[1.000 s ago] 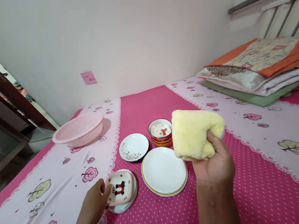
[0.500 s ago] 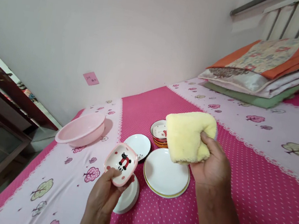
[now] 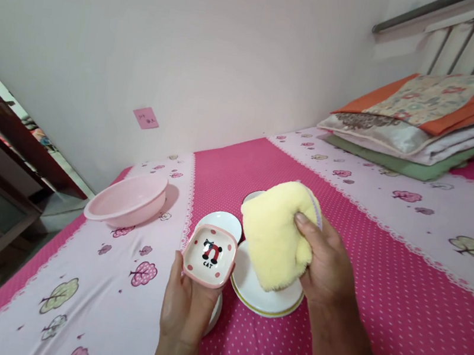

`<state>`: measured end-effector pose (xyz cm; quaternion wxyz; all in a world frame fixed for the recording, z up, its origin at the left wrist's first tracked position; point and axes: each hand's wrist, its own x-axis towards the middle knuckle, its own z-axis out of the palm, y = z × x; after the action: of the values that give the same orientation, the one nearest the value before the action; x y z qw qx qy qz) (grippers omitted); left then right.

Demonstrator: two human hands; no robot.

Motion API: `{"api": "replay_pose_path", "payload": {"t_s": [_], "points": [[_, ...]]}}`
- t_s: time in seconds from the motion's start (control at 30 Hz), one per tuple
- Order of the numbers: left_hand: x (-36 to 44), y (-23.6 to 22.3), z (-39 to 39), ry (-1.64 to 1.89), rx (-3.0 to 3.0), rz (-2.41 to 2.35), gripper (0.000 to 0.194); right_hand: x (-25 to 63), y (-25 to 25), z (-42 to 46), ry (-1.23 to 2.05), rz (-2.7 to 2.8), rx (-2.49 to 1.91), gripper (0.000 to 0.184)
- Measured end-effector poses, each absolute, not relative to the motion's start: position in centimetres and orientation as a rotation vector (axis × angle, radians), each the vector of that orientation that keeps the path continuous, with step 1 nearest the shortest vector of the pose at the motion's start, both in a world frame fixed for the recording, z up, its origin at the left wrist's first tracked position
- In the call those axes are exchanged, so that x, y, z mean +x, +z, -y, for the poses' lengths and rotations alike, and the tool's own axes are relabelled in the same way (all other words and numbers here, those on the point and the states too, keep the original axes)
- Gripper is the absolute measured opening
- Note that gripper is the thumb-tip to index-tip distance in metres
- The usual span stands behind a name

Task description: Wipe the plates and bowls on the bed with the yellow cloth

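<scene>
While a soft yellow cloth (image 3: 277,235) is pinched between the thumb and fingers of the right hand (image 3: 326,264), the little cat dish (image 3: 209,256) is held up on the left, its sides gripped by the left hand (image 3: 188,308), near the white plates (image 3: 266,290).

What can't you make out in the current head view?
Head view:
Far dish: all but its rim, behind the yellow cloth.
Near dish: mostly behind the left hand and square cat bowl.
Right hand: most fingers, behind the cloth.
Pink wall note: writing too small.
Pillow stack: cut off by the right edge.
</scene>
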<state>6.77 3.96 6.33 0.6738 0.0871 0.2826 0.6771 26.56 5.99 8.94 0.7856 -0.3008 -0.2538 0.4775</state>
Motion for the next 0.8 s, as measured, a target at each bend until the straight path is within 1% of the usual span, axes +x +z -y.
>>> {"api": "replay_pose_path", "payload": {"t_s": [0.1, 0.23, 0.4, 0.53, 0.6, 0.67, 0.8], "points": [[6.3, 6.1, -3.7, 1.482, 0.213, -0.574, 0.045, 25.5, 8.8, -5.8, 0.954, 0.709, -0.758, 0.046], [5.4, 5.8, -3.6, 1.496, 0.242, -0.517, 0.046, 24.2, 8.6, -5.8, 0.639, 0.909, -1.000, 0.038], [4.3, 5.9, -3.5, 1.578, 0.161, -0.469, 0.041, 23.1, 8.4, -5.0, 0.382, 1.001, -1.100, 0.039], [3.5, 6.6, -3.4, 1.631, 0.117, -0.422, 0.040, 22.8, 9.8, -3.2, 0.143, 1.035, -1.232, 0.038], [3.2, 6.8, -3.4, 1.652, 0.085, -0.419, 0.039, 22.5, 10.8, -2.4, 0.016, 1.113, -1.180, 0.032], [3.1, 6.8, -3.5, 1.681, 0.080, -0.427, 0.037, 21.8, 11.6, -2.1, -0.083, 1.299, -1.033, 0.028], [3.9, 6.9, -3.5, 1.715, 0.190, -0.413, 0.033, 19.3, 11.6, -2.9, -0.224, 1.720, -0.801, 0.040]]}}
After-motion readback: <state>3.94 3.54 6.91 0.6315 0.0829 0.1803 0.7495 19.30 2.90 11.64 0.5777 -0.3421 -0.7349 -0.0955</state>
